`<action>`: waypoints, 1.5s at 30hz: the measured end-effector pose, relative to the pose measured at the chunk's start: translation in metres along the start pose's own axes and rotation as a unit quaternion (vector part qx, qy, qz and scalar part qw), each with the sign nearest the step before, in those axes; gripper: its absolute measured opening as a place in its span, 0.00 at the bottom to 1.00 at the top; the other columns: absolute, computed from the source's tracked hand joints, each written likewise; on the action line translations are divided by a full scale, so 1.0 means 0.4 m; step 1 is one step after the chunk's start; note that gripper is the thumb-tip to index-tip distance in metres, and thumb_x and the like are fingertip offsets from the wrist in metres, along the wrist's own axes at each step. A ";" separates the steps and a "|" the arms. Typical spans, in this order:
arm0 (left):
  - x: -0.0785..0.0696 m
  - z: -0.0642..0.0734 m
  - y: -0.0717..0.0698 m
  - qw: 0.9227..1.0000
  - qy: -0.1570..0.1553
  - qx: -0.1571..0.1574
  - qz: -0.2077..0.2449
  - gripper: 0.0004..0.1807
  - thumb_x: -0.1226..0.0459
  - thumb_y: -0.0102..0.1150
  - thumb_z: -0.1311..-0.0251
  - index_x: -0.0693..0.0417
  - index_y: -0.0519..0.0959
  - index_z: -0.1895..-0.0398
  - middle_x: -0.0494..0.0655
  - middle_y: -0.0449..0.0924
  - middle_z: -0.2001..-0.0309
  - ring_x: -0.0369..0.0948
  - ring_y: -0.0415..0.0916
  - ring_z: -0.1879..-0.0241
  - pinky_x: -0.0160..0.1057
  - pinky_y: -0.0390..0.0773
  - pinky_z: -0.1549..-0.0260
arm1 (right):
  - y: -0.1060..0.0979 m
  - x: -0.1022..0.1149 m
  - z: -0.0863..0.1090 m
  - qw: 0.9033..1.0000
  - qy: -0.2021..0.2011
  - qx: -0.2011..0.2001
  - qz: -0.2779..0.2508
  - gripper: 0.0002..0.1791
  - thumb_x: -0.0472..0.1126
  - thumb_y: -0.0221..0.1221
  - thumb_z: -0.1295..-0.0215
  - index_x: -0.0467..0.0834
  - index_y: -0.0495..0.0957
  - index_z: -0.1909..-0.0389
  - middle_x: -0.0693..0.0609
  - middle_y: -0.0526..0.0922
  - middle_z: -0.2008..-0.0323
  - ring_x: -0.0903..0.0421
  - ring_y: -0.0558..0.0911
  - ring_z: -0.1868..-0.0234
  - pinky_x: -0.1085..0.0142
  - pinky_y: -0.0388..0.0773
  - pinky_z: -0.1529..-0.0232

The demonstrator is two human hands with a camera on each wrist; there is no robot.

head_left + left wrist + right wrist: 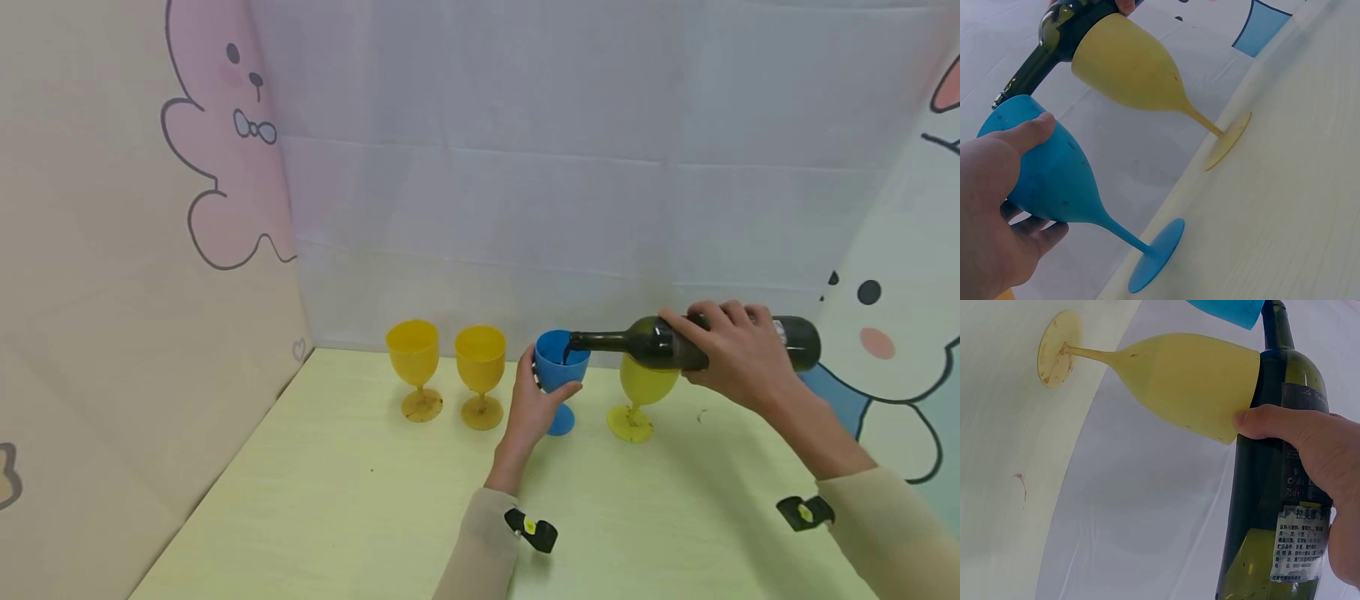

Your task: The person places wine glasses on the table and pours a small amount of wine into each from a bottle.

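My left hand (534, 408) grips the bowl of a blue goblet (551, 375), which stands upright on the table; its stem and round foot show in the left wrist view. In my right hand (738, 354) is a dark green wine bottle (652, 342), held almost level with its neck pointing left. The mouth lies over the blue goblet's rim, and a dark stream runs from it into the bowl. Just beneath the bottle stands a light yellow goblet (1191, 381), its rim partly covered by the bottle. A white printed label (1300, 544) shows on the bottle in the right wrist view.
Two deeper yellow goblets (415, 354) stand left of the blue one along the table's back edge. Behind the pale table (360, 517) hangs a white cloth (480, 200). Cartoon-printed walls rise at both sides. A small reddish mark (1020, 481) lies on the tabletop.
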State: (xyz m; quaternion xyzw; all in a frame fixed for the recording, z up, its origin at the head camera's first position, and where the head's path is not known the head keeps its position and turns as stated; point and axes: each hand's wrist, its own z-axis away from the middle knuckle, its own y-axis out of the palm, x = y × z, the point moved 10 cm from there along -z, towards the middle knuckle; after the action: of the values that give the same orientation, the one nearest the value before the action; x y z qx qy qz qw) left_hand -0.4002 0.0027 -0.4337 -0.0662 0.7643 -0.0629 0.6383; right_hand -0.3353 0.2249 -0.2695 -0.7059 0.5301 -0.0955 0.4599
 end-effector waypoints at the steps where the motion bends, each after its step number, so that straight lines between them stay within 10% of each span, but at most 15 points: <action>1: 0.000 0.000 0.000 1.000 0.001 0.000 0.000 0.51 0.47 0.70 0.45 0.38 0.51 0.22 0.43 0.56 0.23 0.51 0.58 0.26 0.57 0.68 0.32 | 0.000 0.000 0.001 1.000 0.000 0.000 0.000 0.55 0.49 0.83 0.73 0.55 0.71 0.34 0.38 0.77 0.49 0.35 0.74 0.51 0.39 0.69 0.54; 45: 0.000 -0.002 0.001 1.000 0.006 -0.003 -0.008 0.51 0.47 0.69 0.44 0.39 0.50 0.22 0.44 0.56 0.23 0.52 0.58 0.26 0.58 0.68 0.32 | -0.005 -0.006 0.010 1.000 0.026 -0.002 -0.009 0.55 0.51 0.83 0.74 0.55 0.70 0.35 0.40 0.76 0.51 0.36 0.74 0.52 0.40 0.69 0.56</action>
State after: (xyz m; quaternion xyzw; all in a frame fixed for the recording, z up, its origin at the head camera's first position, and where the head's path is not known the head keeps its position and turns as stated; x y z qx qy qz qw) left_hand -0.4010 0.0029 -0.4337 -0.0737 0.7676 -0.0665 0.6332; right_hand -0.3324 0.2293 -0.2693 -0.7090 0.5353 -0.1170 0.4439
